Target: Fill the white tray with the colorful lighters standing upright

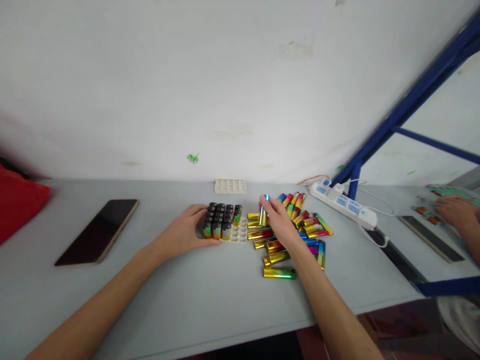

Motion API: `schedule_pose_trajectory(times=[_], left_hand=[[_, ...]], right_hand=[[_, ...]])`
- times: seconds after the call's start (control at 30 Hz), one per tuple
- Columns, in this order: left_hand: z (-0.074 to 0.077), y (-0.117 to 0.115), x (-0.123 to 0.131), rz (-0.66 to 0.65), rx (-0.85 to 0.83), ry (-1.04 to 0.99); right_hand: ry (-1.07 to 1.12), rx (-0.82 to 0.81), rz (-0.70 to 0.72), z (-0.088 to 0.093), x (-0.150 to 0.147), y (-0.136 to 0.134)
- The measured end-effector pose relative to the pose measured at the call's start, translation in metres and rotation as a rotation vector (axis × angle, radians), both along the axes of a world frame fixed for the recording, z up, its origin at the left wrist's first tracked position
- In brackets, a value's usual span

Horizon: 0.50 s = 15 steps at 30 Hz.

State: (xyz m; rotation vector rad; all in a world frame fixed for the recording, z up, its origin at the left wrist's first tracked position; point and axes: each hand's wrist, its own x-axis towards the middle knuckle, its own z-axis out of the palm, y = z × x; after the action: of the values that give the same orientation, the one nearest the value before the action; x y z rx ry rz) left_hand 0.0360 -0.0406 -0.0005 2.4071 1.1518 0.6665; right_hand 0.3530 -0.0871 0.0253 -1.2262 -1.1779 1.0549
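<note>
Lighters (216,220) with black tops stand up in rows in a white tray (240,232), near the middle of the table. Far left I see something red (20,202), then a flat dark slab (97,232). Next, the left hand (187,230) wraps around the lighters' left side, thumb in front; I can't tell if its fingers squeeze. The right hand (279,217) has its fingers pinched on a shiny blue-and-gold tube (263,216), above a pile of bright tubes (275,246). Past them lies a white power strip (339,202).
</note>
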Motion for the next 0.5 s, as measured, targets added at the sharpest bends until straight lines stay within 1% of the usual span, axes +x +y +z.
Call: schedule_pose_trajectory(times=[0.1,0.17,0.23,0.37,0.5], left_hand=[[0.001,-0.002,0.0,-0.007,0.003,-0.02],[0.002,-0.003,0.0,-0.014,0.007,-0.027],[0.003,-0.003,-0.001,-0.019,0.007,-0.022],[0.002,-0.002,-0.002,-0.012,0.008,-0.022],[0.0,-0.003,-0.002,-0.007,0.014,-0.02]], right_hand=[[0.115,-0.076,0.164,0.004,-0.008,-0.007],[0.125,-0.102,0.221,0.006,-0.01,-0.009],[0.054,-0.095,0.179,0.006,-0.012,-0.007],[-0.203,0.009,-0.018,0.003,-0.014,-0.003],[-0.362,0.071,-0.126,0.004,-0.016,-0.007]])
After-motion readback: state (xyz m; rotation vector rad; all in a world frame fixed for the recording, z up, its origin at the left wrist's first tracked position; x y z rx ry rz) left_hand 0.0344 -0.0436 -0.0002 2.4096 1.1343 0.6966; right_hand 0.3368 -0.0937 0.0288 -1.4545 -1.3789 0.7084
